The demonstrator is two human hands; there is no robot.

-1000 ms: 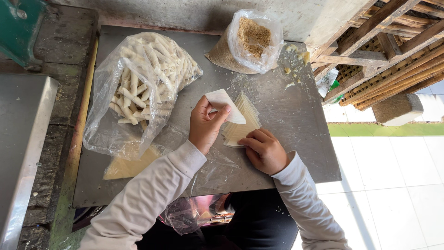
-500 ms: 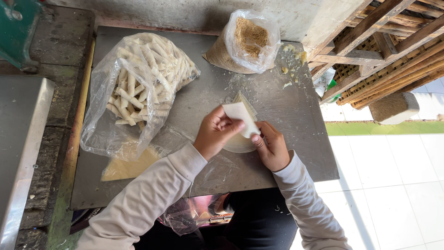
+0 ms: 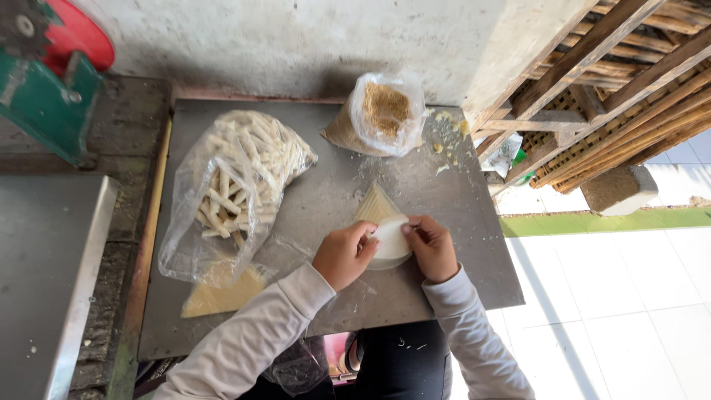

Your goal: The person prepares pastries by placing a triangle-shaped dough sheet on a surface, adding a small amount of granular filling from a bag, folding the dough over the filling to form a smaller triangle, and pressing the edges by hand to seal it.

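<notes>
Pinching a white wrapper sheet [image 3: 391, 238] between both sets of fingers, your left hand [image 3: 343, 254] and right hand [image 3: 431, 247] hold it over the triangular wrapper stack [image 3: 375, 204] on the metal table [image 3: 311, 200], near the bag of white sticks [image 3: 235, 178].

Tabletop [image 3: 459, 281] bare along near edge and right of the right hand [image 3: 431, 248] — free passage there. Left: clear bag of pale sticks [image 3: 237, 178] blocks the far-left half; a yellow triangular stack [image 3: 218, 292] lies just under its near end. Far centre: bag of brown crumbs [image 3: 381, 115] against the wall. Open gap between the two bags — bare metal.
</notes>
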